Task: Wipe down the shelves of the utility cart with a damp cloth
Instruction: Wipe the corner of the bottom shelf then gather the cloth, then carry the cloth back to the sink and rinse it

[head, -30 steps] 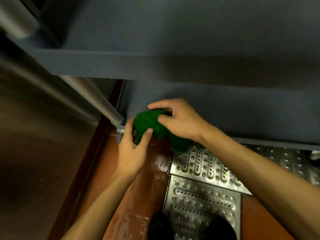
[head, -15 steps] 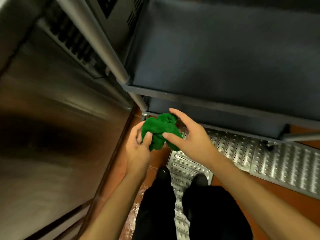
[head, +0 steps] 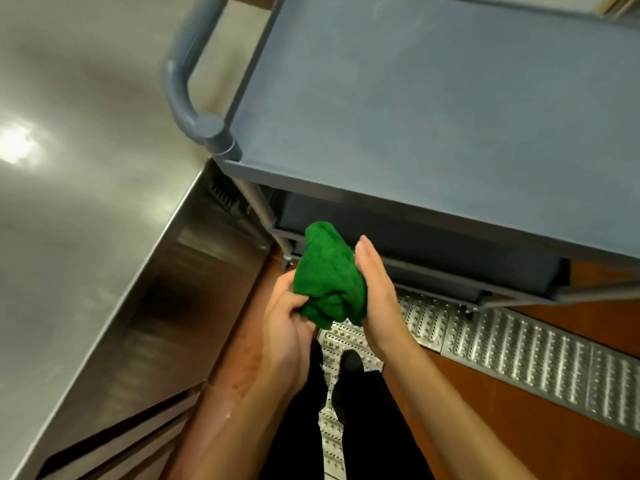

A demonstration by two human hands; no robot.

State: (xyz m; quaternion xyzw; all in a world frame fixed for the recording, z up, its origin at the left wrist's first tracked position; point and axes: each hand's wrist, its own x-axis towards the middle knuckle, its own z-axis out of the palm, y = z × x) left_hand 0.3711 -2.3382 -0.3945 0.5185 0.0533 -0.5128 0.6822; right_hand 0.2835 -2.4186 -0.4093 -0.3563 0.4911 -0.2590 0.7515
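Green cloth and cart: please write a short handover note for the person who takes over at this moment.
Left hand grips the green cloth at its lower edge. Right hand, fingers straight, presses its right side. The cloth is bunched, held in the air, touching no shelf. Top shelf and lower shelf show no clear wipe marks, so finished work cannot be told. Left: wipe the shelves.

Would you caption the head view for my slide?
Left hand grips and right hand presses a green cloth before the grey cart.
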